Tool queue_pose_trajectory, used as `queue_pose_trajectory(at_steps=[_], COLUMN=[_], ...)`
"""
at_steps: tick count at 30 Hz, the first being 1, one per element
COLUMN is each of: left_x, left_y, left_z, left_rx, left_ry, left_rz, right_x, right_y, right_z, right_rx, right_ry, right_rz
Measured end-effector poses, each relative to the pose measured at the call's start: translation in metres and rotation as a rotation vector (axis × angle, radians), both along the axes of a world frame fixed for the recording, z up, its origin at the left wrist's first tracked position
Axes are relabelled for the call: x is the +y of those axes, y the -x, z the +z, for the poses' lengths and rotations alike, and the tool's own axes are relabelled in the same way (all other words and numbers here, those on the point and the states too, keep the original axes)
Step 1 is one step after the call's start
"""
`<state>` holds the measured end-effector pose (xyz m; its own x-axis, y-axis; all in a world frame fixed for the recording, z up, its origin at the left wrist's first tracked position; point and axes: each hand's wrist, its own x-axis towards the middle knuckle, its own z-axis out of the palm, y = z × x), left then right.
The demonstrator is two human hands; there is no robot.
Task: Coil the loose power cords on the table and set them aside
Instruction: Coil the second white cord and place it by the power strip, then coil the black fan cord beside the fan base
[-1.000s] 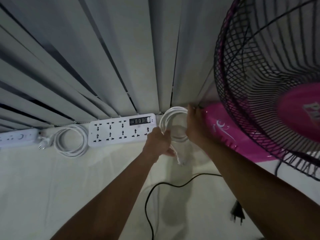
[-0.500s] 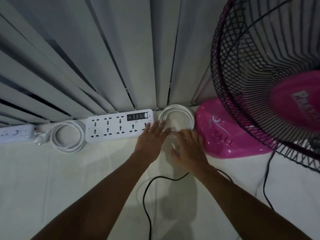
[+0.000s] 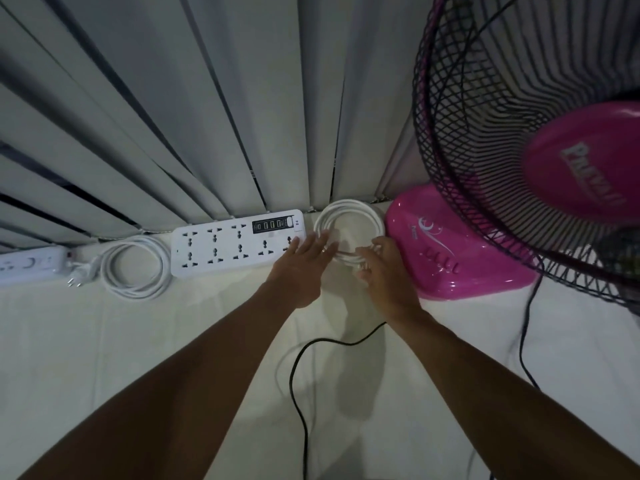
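Note:
A coiled white power cord (image 3: 349, 211) lies flat on the white table at the back, between a white power strip (image 3: 228, 249) and the pink fan base (image 3: 453, 247). My left hand (image 3: 299, 271) rests on the coil's left side, fingers spread and flat. On the coil's near right side, my right hand (image 3: 386, 275) has its fingers curled over the strands. A second coiled white cord (image 3: 135, 268) with its plug (image 3: 78, 277) lies left of the strip. A loose black cord (image 3: 299, 375) snakes across the table between my forearms.
A pink fan with a black wire cage (image 3: 502, 150) looms at the right, and its black cord (image 3: 524, 327) hangs down to the table. Another white power strip (image 3: 31, 266) sits at far left. Vertical blinds (image 3: 173, 116) back the table.
The white coil, held upright in both hands a second ago, now lies flat on the table. My left hand has opened over it, and the view has tilted slightly.

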<state>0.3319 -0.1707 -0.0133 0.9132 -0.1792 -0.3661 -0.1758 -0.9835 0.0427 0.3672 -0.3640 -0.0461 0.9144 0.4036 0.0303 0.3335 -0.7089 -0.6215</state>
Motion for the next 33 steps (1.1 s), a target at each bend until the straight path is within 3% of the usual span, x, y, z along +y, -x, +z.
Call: queue_pose_trajectory(at_steps=[6, 10, 15, 19, 23, 27, 30, 33], left_x=[-0.001, -0.025, -0.075, -0.123, -0.166, -0.201, -0.218, -0.226], left_y=[0.024, 0.049, 0.082, 0.110, 0.137, 0.138, 0.122, 0.105], left_z=[0.012, 0.023, 0.036, 0.042, 0.035, 0.045, 0.071, 0.098], left_rx=[-0.130, -0.176, -0.195, -0.232, -0.144, 0.017, 0.151, 0.119], left_ry=[0.054, 0.194, 0.327, 0.452, 0.506, 0.796, 1.132, 1.378], left_rz=[-0.042, -0.008, 0.058, 0.207, 0.371, 0.731, 1.101, 1.198], right_x=[-0.023, -0.050, -0.105, -0.149, -0.178, -0.189, -0.191, -0.190], right_y=[0.040, 0.076, 0.114, 0.138, 0.150, 0.154, 0.166, 0.175], right_z=[0.017, 0.031, 0.047, 0.045, 0.036, 0.044, 0.050, 0.056], right_rx=[-0.185, -0.056, -0.034, 0.162, 0.419, 0.425, 0.276, 0.195], right_ry=[-0.023, -0.017, 0.038, 0.205, 0.061, -0.199, -0.312, -0.327], right_rz=[0.005, -0.094, -0.312, -0.494, -0.481, -0.436, -0.320, -0.130])
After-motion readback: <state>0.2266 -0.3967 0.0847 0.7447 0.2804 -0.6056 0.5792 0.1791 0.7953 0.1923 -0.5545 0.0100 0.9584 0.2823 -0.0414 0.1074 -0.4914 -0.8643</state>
